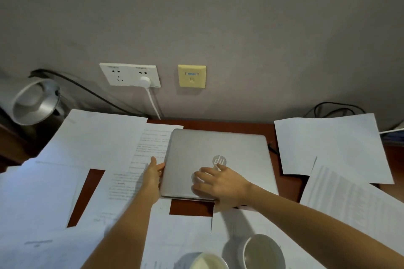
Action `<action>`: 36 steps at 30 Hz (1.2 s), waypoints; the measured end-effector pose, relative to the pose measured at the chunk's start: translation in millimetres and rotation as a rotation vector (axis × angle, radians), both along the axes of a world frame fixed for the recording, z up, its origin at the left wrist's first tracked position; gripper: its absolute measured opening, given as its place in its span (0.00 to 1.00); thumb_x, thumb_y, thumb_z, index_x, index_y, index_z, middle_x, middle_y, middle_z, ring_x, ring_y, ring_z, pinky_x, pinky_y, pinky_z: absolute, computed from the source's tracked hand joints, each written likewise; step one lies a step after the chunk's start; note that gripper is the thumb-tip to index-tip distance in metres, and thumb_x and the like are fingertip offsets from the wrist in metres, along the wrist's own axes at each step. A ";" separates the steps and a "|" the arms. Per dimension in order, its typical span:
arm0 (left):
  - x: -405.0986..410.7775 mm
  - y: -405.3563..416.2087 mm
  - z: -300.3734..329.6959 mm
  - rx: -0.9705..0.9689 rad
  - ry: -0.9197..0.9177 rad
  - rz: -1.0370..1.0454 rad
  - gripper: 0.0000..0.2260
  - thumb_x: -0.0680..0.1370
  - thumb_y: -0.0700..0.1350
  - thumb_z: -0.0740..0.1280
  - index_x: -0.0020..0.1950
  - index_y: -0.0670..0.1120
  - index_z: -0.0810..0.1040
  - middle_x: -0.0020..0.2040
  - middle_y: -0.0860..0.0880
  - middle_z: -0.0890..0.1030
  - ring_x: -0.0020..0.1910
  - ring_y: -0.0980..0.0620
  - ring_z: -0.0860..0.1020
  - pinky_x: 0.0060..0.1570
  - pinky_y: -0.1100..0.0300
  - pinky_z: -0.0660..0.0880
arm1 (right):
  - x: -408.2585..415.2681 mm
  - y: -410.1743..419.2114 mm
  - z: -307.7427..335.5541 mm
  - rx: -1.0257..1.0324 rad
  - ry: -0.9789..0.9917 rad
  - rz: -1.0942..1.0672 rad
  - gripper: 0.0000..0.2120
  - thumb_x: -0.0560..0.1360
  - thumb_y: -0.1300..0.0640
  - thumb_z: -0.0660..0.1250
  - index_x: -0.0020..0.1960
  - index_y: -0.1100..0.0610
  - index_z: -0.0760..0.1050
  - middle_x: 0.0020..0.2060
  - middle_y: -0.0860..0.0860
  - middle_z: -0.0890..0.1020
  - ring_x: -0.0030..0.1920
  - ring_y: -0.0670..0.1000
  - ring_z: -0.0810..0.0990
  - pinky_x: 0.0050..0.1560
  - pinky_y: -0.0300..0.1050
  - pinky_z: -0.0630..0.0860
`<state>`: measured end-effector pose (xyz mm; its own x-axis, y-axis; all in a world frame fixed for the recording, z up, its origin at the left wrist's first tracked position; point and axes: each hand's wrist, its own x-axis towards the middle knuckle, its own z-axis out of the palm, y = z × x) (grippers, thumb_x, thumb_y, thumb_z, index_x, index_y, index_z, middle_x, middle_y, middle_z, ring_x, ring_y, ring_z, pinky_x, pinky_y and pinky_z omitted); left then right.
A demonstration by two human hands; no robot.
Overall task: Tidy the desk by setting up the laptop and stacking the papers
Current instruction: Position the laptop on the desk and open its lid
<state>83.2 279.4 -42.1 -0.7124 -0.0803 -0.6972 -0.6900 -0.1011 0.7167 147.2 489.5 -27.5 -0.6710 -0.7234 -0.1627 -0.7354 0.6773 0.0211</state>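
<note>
Dark-red worktop (286,183) strewn with papers (91,137), closed laptop (218,150) mid-frame.
Left hand (153,179) flat against its left edge; right hand (220,183) on the lid, fingers (202,176) spread apart.

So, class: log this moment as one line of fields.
laptop: closed, flat on desk | left hand: at its left edge | right hand: fingers spread on lid | papers: scattered, unstacked

A dim grey wall (196,17) carries a white double socket (130,75) and a yellow data port (192,76) above the reddish-brown desk (218,124), with a metal lamp shade (36,101) at left.
</note>
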 end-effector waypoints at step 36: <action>-14.0 6.2 -12.8 -0.103 -0.045 -0.129 0.26 0.81 0.46 0.60 0.78 0.53 0.55 0.59 0.45 0.77 0.39 0.54 0.75 0.20 0.64 0.72 | -194.3 63.7 133.0 -0.505 0.390 -0.998 0.10 0.79 0.60 0.64 0.53 0.55 0.83 0.52 0.54 0.80 0.56 0.59 0.74 0.49 0.49 0.63</action>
